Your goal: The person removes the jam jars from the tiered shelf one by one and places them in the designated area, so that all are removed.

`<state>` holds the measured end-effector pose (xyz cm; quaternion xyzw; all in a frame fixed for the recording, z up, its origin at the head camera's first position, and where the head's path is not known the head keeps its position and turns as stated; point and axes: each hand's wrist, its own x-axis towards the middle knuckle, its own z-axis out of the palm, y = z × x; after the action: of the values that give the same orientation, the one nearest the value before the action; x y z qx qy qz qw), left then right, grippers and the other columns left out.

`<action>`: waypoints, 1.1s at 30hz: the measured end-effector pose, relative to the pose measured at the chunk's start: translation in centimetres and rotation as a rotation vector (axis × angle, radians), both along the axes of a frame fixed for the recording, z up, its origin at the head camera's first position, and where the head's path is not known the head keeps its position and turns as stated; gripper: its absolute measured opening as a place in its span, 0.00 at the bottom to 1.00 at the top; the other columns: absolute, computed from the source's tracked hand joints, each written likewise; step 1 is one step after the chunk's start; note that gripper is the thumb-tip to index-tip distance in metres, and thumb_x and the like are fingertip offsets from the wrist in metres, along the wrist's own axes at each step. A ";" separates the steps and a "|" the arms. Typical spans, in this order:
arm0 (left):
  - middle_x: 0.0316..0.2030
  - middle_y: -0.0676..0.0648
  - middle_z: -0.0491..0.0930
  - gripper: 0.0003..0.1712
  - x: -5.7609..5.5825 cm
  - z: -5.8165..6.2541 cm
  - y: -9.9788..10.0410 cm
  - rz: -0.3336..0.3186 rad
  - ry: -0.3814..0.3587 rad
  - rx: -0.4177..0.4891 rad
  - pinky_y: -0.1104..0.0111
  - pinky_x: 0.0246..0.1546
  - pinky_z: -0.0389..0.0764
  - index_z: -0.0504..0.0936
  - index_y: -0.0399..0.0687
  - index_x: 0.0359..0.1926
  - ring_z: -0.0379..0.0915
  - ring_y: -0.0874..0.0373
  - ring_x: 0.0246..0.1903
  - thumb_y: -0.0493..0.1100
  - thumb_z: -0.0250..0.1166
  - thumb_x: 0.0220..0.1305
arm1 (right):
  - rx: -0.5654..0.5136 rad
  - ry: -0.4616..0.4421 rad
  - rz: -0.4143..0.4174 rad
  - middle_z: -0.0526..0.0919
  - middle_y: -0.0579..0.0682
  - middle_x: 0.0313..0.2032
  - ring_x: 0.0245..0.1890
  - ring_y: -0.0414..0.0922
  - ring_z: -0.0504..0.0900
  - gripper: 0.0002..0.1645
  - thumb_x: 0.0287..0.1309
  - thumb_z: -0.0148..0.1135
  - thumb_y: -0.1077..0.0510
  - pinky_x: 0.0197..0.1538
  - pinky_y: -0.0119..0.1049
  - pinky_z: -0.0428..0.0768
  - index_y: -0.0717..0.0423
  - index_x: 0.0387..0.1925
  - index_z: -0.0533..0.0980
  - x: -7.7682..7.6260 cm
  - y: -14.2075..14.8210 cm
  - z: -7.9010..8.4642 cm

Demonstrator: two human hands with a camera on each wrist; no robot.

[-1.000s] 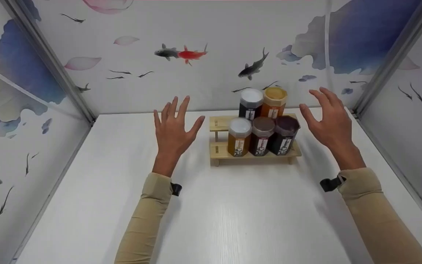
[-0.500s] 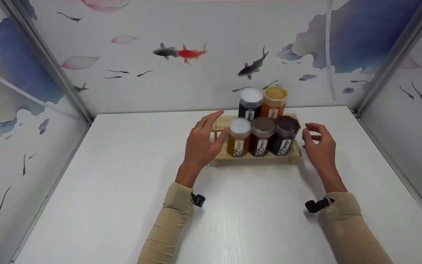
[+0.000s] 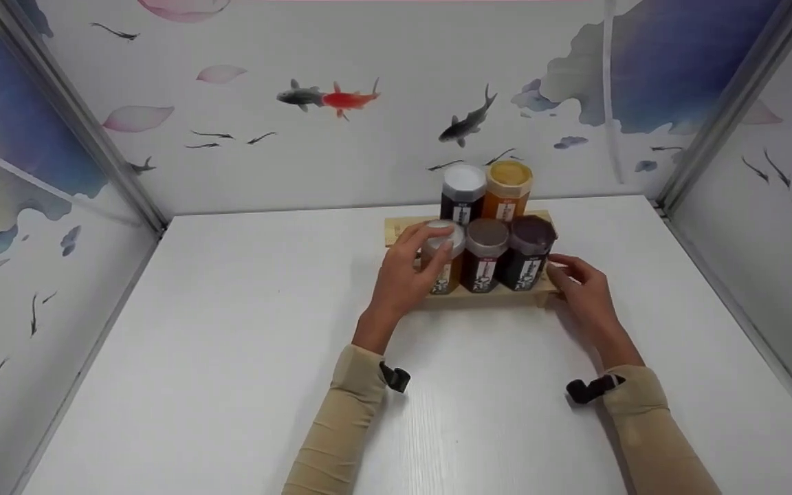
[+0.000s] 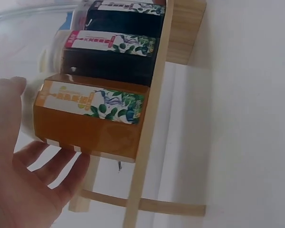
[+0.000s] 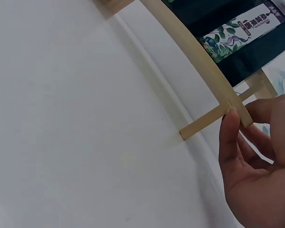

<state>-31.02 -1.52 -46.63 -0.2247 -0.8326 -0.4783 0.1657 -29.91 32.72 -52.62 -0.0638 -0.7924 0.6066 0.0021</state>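
My left hand point(image 3: 406, 275) is at the front-left jar point(image 4: 95, 121), an amber, many-sided jar with a pale lid. Its thumb lies on the near side by the lid, and the fingers curl around the far side. Beneath stands a two-tier wooden rack point(image 3: 399, 228). The end of its lower shelf point(image 5: 211, 71) is pinched between the thumb and fingers of my right hand point(image 3: 585, 289). On that shelf a brown-lidded jar point(image 3: 484, 258) and a dark jar with a purple-brown lid point(image 3: 526, 254) stand beside the amber one.
On the upper tier stand a dark jar with a white lid point(image 3: 463, 196) and an orange jar with a yellow lid point(image 3: 508, 192). The rack is on a white table point(image 3: 231, 344) near the back wall point(image 3: 341, 158), which has painted fish. Side walls flank the table.
Both hands have come in toward the rack from either side. The left has reached the amber jar, and the right has taken hold of the lower shelf's right end. The jars stay in place.
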 end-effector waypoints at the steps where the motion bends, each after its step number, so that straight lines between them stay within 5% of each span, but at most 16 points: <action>1: 0.72 0.53 0.77 0.21 0.1 -0.2 0.1 -0.003 -0.019 0.016 0.61 0.60 0.87 0.83 0.71 0.67 0.77 0.58 0.67 0.65 0.59 0.81 | -0.056 -0.017 0.008 0.80 0.46 0.55 0.45 0.35 0.80 0.32 0.79 0.61 0.42 0.45 0.25 0.84 0.49 0.76 0.73 0.1 0.0 0.0; 6: 0.73 0.53 0.75 0.26 0.3 -0.8 0.2 0.004 -0.045 -0.011 0.56 0.68 0.82 0.79 0.71 0.69 0.74 0.58 0.70 0.68 0.64 0.76 | -0.323 -0.100 0.022 0.76 0.47 0.51 0.42 0.38 0.78 0.33 0.76 0.67 0.46 0.42 0.28 0.83 0.46 0.77 0.72 0.7 -0.3 0.3; 9: 0.73 0.52 0.75 0.32 0.4 -0.9 0.2 0.018 -0.031 -0.059 0.55 0.70 0.80 0.77 0.70 0.71 0.75 0.57 0.70 0.67 0.70 0.71 | -0.384 -0.108 0.026 0.74 0.48 0.51 0.42 0.39 0.76 0.33 0.76 0.68 0.48 0.42 0.29 0.82 0.47 0.77 0.73 0.9 -0.4 0.2; 18: 0.70 0.51 0.80 0.32 0.5 -0.3 -0.1 0.076 0.083 -0.143 0.57 0.60 0.86 0.79 0.66 0.69 0.82 0.55 0.64 0.62 0.75 0.69 | -0.423 -0.087 0.026 0.74 0.45 0.47 0.42 0.39 0.75 0.32 0.76 0.68 0.49 0.41 0.28 0.80 0.50 0.75 0.73 0.3 -0.1 -0.7; 33: 0.66 0.54 0.83 0.31 0.6 2.9 -4.1 0.125 0.163 0.041 0.64 0.51 0.90 0.82 0.63 0.69 0.81 0.60 0.64 0.59 0.76 0.68 | -0.422 -0.030 -0.003 0.76 0.43 0.48 0.46 0.38 0.73 0.33 0.73 0.71 0.47 0.41 0.26 0.78 0.51 0.73 0.74 -0.3 -0.1 -1.7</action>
<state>-30.47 -5.61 -43.78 -0.2073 -0.8188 -0.4640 0.2669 -30.24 32.65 -54.30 -0.0730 -0.6476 0.7581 -0.0225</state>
